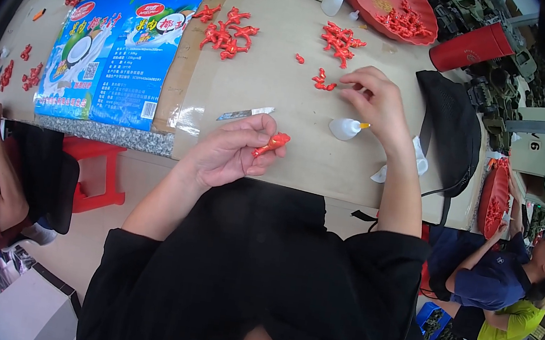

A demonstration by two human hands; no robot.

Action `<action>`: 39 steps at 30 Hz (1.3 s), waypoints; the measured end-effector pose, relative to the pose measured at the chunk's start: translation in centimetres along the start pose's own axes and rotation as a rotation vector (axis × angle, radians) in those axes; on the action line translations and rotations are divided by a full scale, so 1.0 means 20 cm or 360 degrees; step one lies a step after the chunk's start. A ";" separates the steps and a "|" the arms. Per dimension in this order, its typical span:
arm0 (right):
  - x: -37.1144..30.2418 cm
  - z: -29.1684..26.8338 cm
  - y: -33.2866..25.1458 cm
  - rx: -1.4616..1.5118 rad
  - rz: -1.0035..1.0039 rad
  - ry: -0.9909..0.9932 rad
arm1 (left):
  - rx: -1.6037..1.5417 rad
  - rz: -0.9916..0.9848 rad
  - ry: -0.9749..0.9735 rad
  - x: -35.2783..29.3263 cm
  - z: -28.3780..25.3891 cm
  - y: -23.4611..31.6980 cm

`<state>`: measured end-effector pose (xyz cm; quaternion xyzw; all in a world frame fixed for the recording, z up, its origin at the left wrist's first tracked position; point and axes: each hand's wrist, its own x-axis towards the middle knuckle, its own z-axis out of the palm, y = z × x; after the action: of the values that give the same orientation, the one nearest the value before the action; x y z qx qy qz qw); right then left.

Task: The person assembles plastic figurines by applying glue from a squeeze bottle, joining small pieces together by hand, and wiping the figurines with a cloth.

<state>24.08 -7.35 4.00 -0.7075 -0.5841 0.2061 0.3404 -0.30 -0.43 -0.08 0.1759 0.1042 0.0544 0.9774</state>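
My left hand (237, 148) holds a small glossy red plastic figure part (271, 144) between thumb and fingers, above the table's near edge. Farther right, my right hand (379, 105) has its thumb and forefinger apart, with nothing visible between them. Its fingertips are beside a few small red pieces (325, 82) on the table. Just below that hand lies a white squeeze bottle (345, 129) with a yellow tip, tilted toward the wrist. A flat cutter-like strip (245, 113) rests beyond my left hand. Red figures (230, 32) lie in one cluster, more red parts (341, 41) in another.
A blue printed cardboard sheet (119, 53) covers the left of the table. At the back are another squeeze bottle (334, 0) and a red basin (424, 35) of parts. A red tumbler (471, 48) and black cap (452, 135) lie right. Other people sit at both sides.
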 end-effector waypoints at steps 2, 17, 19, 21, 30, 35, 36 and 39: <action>0.05 0.03 0.04 0.0019 0.0032 -0.0099 | -0.0039 -0.0015 -0.0026 0.01 -0.01 0.00; -0.48 -0.04 -0.19 0.1426 -0.0073 0.0730 | 0.0276 0.0034 0.0015 -0.02 0.00 -0.03; -0.54 0.11 -0.27 0.1614 0.0136 0.0546 | 0.0538 0.0116 0.0057 -0.02 0.01 -0.05; -0.54 0.25 -0.29 0.1950 0.0352 0.0209 | 0.0668 0.0129 0.0080 -0.03 0.02 -0.05; -0.48 0.39 -0.27 0.1865 0.0562 0.0110 | 0.1138 0.0273 0.0143 -0.07 0.02 -0.09; -0.48 0.38 -0.28 0.1743 0.0580 0.0163 | 0.1155 0.0293 0.0147 -0.07 0.01 -0.10; -0.49 0.38 -0.29 0.1748 0.0600 0.0186 | 0.1170 0.0293 0.0150 -0.07 0.01 -0.10; -0.48 0.38 -0.31 0.1672 0.0653 0.0225 | 0.1190 0.0305 0.0153 -0.06 0.01 -0.10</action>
<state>12.25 -14.29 2.28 -0.5541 -0.2296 0.4831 0.6379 -1.35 -2.53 -0.44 0.5263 0.1455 0.1119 0.8303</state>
